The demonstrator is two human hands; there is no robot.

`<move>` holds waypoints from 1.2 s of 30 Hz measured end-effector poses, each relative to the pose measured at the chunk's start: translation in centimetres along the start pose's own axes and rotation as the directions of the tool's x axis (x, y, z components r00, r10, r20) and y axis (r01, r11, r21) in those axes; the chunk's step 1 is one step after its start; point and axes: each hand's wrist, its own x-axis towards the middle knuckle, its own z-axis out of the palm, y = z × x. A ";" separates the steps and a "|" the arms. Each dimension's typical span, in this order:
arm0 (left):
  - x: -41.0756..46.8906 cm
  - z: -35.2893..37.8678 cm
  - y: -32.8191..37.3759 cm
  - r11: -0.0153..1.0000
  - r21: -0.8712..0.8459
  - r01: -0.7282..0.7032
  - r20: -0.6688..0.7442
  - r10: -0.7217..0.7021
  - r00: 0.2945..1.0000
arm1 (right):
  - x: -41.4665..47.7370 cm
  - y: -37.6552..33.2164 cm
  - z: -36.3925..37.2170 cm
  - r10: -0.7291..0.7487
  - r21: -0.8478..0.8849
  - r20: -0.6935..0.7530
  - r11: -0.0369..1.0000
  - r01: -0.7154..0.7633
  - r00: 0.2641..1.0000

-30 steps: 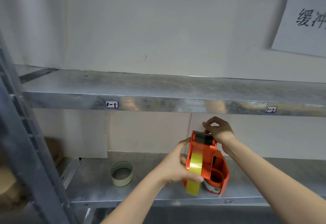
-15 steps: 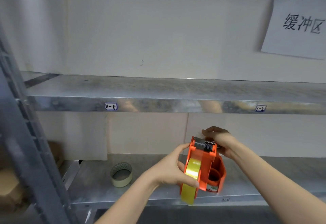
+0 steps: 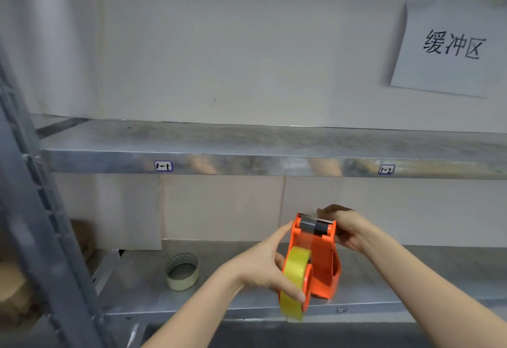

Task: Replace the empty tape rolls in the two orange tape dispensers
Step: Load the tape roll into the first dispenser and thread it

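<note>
An orange tape dispenser is held upright in front of the lower shelf, with a yellow tape roll mounted on its near side. My left hand grips the dispenser at the roll, thumb up along the frame. My right hand pinches the clear tape end at the black roller on top. A second orange dispenser stands behind the first, mostly hidden. An empty pale tape core lies on the lower shelf to the left.
Two metal shelves: the upper shelf spans the view, the lower shelf holds the items. A grey rack upright slants at the left. A paper sign hangs on the wall at upper right. Cardboard sits at far left.
The dispenser has dropped slightly and tilted, and my right hand has moved from above the roller down behind it. The view has shifted a little to the right.
</note>
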 end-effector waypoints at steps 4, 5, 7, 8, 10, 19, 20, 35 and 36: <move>0.2 -0.1 0.5 1.000 -0.024 0.019 0.019 -0.018 1.000 | 0.5 0.4 -0.5 0.022 0.068 -0.023 0.998 -0.020 1.000; 0.3 -0.2 0.7 0.999 -0.024 0.025 0.028 -0.024 0.999 | 0.4 0.4 -0.7 0.033 0.081 -0.028 0.996 -0.030 0.999; 0.4 -0.5 0.8 0.999 -0.020 0.041 0.048 -0.040 0.998 | 0.7 0.6 -1.1 0.074 0.102 -0.029 0.992 -0.071 0.997; 0.5 -0.6 0.9 0.999 -0.013 0.047 0.055 -0.047 0.997 | 0.9 0.8 -1.3 0.096 0.109 -0.023 0.990 -0.093 0.995; 0.8 -0.6 0.9 0.999 0.008 0.051 0.050 -0.052 0.997 | 1.1 1.1 -1.6 0.135 0.118 0.000 0.984 -0.134 0.991; 1.9 0.3 -0.1 0.999 -0.018 0.033 0.024 -0.033 0.999 | 0.3 0.6 -1.3 0.103 0.190 0.210 0.971 -0.144 0.972; 2.0 0.4 -0.1 0.999 -0.034 0.024 0.017 -0.024 1.000 | -0.2 0.6 -1.2 0.096 0.200 0.205 0.970 -0.138 0.974; 1.9 0.5 -0.2 0.986 -0.153 -0.067 0.002 0.068 0.998 | -2.5 0.2 -0.8 0.161 0.073 0.259 0.980 -0.185 0.952; 1.9 0.4 -0.3 0.985 -0.159 -0.066 0.002 0.068 0.998 | -2.8 0.1 -0.5 0.165 0.062 0.272 0.980 -0.189 0.948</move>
